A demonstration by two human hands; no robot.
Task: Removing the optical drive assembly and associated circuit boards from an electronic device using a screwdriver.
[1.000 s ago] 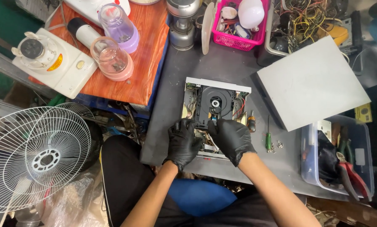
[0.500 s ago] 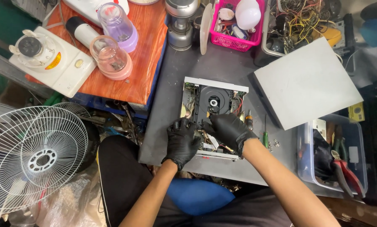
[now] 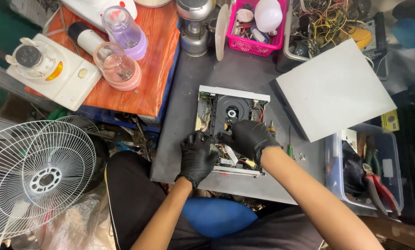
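Note:
An opened disc player point(image 3: 230, 109) with its cover off lies on the dark grey workbench point(image 3: 184, 92). Its black disc tray and spindle show in the middle. Both my hands wear black gloves. My left hand point(image 3: 198, 155) rests on the player's near left part, fingers curled onto its inner parts. My right hand point(image 3: 248, 138) reaches in over the near middle, fingertips pinched at something small by the flat ribbon cable; what it pinches is hidden. The player's grey cover plate point(image 3: 335, 88) lies to the right.
A green-handled screwdriver point(image 3: 289, 147) and loose screws lie right of the player. A clear bin with red pliers point(image 3: 379, 185) sits far right. A pink basket point(image 3: 258, 23), tangled wires, blender jars point(image 3: 119, 65) on an orange board, and a white fan guard point(image 3: 36, 176) surround the bench.
My right hand has shifted slightly left and deeper into the player, its forearm now angled more from the right. The left hand stays on the near left part.

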